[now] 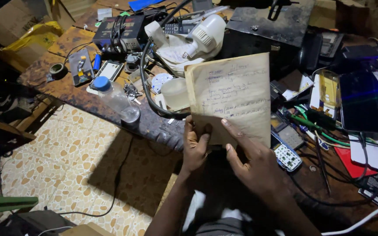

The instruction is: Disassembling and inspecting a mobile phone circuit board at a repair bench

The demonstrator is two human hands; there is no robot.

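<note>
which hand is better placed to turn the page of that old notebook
Probably the right hand: its fingers lie spread over the notebook page, while the left hand pinches the bottom corner, steadying it.

I see a yellowed tan notebook (232,94) with faint blue handwriting, a clear bottle (117,98) with a blue cap, a white bulb (204,35), a black metal box (267,28), and a cream floor (66,161) mottled with brown pebble pattern.
</note>
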